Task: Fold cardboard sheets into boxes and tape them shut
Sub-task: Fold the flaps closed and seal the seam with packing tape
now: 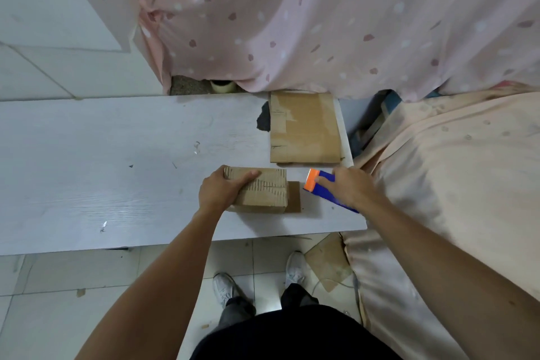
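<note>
Left hand (221, 193) grips box (267, 194), right hand (352, 187) holds dispenser (317, 184) near table (117, 169) edge.

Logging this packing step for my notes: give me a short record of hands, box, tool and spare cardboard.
left hand: grips small brown cardboard box, thumb on top
right hand: holds blue tape dispenser with orange head, right of box
box: folded, on white table, one flap sticking out right
spare stock: flat brown cardboard sheets at table's far right

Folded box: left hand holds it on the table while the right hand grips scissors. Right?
No: the head view shows the right hand gripping a blue and orange tape dispenser, not scissors. The left hand does hold the folded box on the table.
</note>
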